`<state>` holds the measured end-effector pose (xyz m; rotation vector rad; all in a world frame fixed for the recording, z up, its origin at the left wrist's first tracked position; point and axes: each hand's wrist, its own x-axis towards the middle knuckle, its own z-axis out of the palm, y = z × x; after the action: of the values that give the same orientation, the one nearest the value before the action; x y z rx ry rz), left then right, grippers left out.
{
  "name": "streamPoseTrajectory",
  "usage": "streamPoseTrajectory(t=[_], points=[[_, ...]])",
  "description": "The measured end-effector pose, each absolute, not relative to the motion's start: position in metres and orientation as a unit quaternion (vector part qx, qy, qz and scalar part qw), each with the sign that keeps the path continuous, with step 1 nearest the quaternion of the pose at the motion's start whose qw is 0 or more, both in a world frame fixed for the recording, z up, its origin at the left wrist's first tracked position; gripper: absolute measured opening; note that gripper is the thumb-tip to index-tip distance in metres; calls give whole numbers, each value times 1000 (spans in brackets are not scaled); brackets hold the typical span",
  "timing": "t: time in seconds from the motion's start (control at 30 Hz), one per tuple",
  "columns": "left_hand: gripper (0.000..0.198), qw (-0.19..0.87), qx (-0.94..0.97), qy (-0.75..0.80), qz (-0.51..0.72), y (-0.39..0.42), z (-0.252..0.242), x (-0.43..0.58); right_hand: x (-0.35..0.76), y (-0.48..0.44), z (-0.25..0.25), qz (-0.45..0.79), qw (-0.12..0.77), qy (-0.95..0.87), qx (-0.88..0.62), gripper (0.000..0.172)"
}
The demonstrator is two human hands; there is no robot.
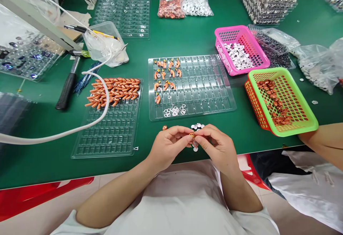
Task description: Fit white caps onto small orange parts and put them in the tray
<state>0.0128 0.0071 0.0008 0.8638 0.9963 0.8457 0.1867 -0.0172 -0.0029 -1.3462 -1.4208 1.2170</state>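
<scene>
Between the fingertips of my left hand (168, 145) and my right hand (218, 148) is a small orange part with a gold band (192, 135). Both hands pinch it just in front of my shirt; the fingers hide much of it. White discs (197, 126) lie on the table just beyond and below the fingertips. One small orange piece (164, 127) sits beside my left hand. Past my hands, a clear compartment tray (203, 99) carries several orange parts with gold and dark ends (171, 73) at its upper left and white rings (174, 111) along its near edge.
To the left, another clear tray (104, 135) holds rows of orange curved pieces (115, 90), crossed by a white cable (104, 99) near a hammer (68, 86). On the right stand a pink basket (257, 65) of white discs and a green basket (308, 120) of orange pieces, beside another person's arm (324, 140).
</scene>
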Motion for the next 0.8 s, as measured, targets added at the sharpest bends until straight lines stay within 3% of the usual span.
streamPoseTrajectory(t=[0.4, 0.8], points=[[14, 641, 407, 507, 408, 0, 4, 20, 175, -19, -6, 412, 418, -575, -570, 10], [8, 603, 423, 537, 413, -4, -3, 22, 170, -16, -8, 503, 394, -521, -566, 10]])
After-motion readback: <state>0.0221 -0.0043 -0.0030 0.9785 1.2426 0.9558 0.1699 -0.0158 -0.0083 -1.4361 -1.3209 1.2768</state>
